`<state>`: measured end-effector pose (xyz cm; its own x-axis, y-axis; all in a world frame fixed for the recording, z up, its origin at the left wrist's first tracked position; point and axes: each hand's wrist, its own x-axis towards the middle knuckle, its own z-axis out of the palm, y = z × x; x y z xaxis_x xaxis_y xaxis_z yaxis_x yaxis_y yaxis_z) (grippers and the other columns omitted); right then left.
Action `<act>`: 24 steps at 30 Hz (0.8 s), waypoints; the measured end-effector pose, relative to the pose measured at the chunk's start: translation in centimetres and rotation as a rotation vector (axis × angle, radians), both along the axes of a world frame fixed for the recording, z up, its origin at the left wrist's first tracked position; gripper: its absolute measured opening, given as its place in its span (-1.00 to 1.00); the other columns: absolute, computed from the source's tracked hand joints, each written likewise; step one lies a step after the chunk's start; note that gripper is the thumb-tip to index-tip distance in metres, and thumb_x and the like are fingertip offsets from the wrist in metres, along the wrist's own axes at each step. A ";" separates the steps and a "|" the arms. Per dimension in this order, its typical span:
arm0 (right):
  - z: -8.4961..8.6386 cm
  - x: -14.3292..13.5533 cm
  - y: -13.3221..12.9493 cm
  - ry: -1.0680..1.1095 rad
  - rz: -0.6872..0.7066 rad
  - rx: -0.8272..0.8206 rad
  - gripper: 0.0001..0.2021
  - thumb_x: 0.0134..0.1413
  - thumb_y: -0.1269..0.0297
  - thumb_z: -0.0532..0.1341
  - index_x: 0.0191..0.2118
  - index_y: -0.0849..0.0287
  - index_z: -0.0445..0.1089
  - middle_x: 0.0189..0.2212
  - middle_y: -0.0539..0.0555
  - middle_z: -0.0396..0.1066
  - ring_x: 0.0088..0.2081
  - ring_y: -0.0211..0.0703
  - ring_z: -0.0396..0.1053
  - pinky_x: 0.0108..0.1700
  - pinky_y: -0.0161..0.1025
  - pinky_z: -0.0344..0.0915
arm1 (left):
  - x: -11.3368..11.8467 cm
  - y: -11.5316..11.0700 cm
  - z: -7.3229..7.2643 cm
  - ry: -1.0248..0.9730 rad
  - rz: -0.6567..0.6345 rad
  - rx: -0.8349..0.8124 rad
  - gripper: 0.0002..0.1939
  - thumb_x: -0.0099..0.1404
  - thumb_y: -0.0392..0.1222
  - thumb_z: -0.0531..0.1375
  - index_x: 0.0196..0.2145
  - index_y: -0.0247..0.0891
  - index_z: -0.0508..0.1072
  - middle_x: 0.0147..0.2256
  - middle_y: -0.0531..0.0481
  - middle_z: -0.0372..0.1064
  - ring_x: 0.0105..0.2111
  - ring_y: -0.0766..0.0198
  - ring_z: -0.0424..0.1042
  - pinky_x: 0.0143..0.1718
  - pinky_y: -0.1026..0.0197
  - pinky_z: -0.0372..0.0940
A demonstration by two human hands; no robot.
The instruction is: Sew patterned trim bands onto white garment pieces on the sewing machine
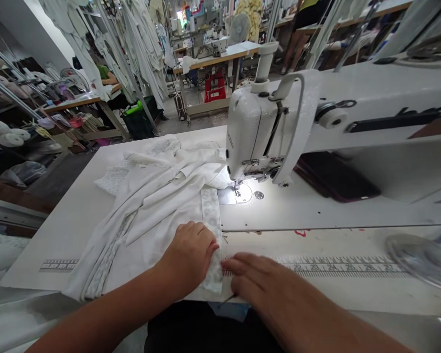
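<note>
A white cloth piece [169, 201] lies in loose folds on the sewing table, its right side bordered by a pale patterned strip [211, 211]. My left hand [193, 250] is closed on the strip's edge, thumb and fingers pinched near the table's front. Close by on the right is my right hand [255, 279], slightly blurred, its fingers bent and fingertips by the strip's edge. From under those fingers a thin dark pointed thing sticks out; its kind is hidden. Beyond the hands, the sewing machine's presser foot [237, 186] stands over the lit needle plate [247, 192], beside the cloth.
The white sewing machine [250, 132] fills the right side. Under its arm lies a dark phone-like case [338, 176]. A printed ruler [334, 267] runs along the table front towards a clear round dish [422, 260]. Hanging garments, other machines and co-workers are behind.
</note>
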<state>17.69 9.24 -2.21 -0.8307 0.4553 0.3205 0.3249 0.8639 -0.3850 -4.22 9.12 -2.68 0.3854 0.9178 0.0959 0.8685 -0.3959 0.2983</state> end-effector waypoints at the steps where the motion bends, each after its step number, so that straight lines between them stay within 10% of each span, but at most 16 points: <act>1: 0.0 -0.8 -0.5 -0.016 0.032 0.002 -0.67 0.04 0.51 0.06 -0.09 0.18 0.41 -0.02 0.14 0.47 0.01 -0.03 0.38 -0.01 -0.09 0.37 | -0.1 0.1 -0.1 -0.014 -0.007 0.003 -0.82 0.37 -0.32 -0.02 -0.39 -0.26 0.29 -0.38 -0.04 0.31 -0.34 0.18 0.26 -0.24 0.02 0.23; 11: 1.2 -1.4 -0.9 -0.042 -0.017 -0.179 -0.71 0.07 0.54 0.03 -0.18 0.13 0.39 -0.16 0.08 0.50 -0.11 -0.09 0.40 0.00 -0.14 0.32 | -1.1 0.4 1.1 -0.238 -0.037 0.085 -0.83 0.38 -0.32 -0.01 -0.38 -0.25 0.29 -0.33 -0.07 0.38 -0.25 0.17 0.36 -0.15 0.02 0.32; 18: 0.2 0.6 2.6 -0.122 -0.478 -0.255 -0.75 0.32 0.24 -0.07 -0.06 0.08 0.31 -0.28 0.11 0.46 -0.29 -0.06 0.44 -0.31 -0.11 0.39 | -1.2 -0.7 0.0 -0.245 -0.174 -0.056 -0.80 0.29 -0.13 0.23 -0.28 -0.25 0.27 0.13 -0.25 0.29 0.25 0.07 0.11 0.30 -0.14 -0.01; 24: -0.6 -0.8 3.4 -0.201 -0.475 -0.236 -0.75 0.31 0.24 -0.06 -0.15 0.10 0.35 -0.29 0.11 0.47 -0.29 -0.04 0.44 -0.34 -0.13 0.35 | -1.2 -0.6 -0.5 -0.248 -0.178 -0.037 -0.73 0.23 -0.10 0.28 -0.30 -0.23 0.25 0.13 -0.25 0.30 0.26 0.06 0.11 0.29 -0.20 -0.03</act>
<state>16.90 12.60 -2.86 -0.5517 0.8338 0.0213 0.7436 0.5033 -0.4401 -5.45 8.51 -3.21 0.5092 0.8427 0.1747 0.6852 -0.5198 0.5101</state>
